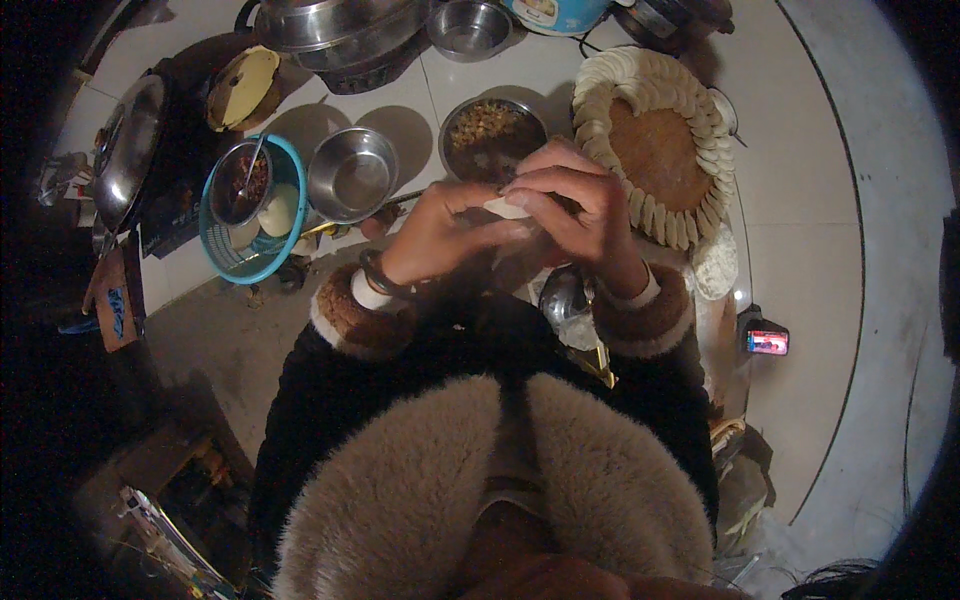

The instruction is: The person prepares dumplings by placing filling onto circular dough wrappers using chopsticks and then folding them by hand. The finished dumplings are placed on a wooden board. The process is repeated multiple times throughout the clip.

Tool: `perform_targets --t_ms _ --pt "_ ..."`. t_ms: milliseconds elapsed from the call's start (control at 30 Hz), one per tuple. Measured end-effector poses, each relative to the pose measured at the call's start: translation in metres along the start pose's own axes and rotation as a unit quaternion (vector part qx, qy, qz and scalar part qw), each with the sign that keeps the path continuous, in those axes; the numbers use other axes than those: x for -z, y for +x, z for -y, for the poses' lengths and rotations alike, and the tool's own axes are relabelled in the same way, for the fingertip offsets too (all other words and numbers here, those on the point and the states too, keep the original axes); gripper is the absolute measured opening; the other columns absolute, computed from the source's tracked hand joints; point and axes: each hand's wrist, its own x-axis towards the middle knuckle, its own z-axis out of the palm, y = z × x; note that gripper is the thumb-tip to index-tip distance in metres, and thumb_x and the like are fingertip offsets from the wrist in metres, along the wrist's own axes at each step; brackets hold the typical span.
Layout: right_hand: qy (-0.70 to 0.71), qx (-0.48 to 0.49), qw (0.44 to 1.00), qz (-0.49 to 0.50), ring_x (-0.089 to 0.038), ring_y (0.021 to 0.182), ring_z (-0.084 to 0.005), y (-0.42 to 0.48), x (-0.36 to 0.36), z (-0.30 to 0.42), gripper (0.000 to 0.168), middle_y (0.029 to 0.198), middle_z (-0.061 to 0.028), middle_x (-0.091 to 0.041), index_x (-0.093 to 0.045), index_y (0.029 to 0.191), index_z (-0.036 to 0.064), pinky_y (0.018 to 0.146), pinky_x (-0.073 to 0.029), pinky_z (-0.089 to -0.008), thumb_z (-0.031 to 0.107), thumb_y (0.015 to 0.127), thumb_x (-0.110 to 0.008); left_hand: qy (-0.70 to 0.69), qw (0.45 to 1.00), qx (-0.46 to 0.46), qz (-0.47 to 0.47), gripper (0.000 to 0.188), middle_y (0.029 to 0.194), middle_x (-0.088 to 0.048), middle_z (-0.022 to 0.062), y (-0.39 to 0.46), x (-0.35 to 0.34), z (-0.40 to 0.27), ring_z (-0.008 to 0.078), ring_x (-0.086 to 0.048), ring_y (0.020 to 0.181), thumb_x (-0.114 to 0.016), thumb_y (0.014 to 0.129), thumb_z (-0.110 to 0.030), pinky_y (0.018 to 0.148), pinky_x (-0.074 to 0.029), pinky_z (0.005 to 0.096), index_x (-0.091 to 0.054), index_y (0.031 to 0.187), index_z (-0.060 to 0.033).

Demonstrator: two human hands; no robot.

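Note:
Between my two hands is a small white dumpling, partly covered by the fingers. My left hand has its thumb and forefinger on the dumpling's left side. From the right, my right hand pinches its edge with thumb and fingertips. Just beyond the hands stands a steel bowl of chopped filling. Folded dumplings line the rim of a round brown tray, in overlapping rows, thickest at its far side. Whether filling sits inside the held dumpling is hidden.
Left of my hands are a steel bowl and a blue plastic basket holding a smaller bowl with a spoon. A large steel pot and another steel basin stand at the back. On the right lies a small lit device.

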Motion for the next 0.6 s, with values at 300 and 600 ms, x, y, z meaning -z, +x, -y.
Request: perform_targets --t_ms 300,600 --pt "0.034 -0.013 0.998 0.042 -0.063 0.080 -0.0248 0.009 0.002 0.006 0.009 0.084 -0.0103 -0.064 -0.068 0.088 -0.002 0.073 -0.050 -0.0337 0.003 0.080 -0.069 -0.029 0.999 0.001 0.028 0.025 0.091 -0.072 0.0036 -0.001 -0.001 -0.002 0.0059 -0.061 0.083 -0.073 0.086 -0.018 0.074 -0.050 0.0254 -0.070 0.106 -0.0025" --pt "0.040 -0.025 0.998 0.045 -0.062 0.079 -0.0250 0.002 0.001 0.005 0.009 0.085 -0.0113 -0.063 -0.068 0.089 -0.003 0.072 -0.050 -0.0338 0.003 0.082 -0.067 -0.020 0.997 0.043 0.055 0.027 0.099 -0.071 0.0060 -0.004 0.000 -0.003 0.0098 -0.062 0.089 -0.072 0.088 -0.017 0.080 -0.049 0.0281 -0.068 0.110 -0.0019"
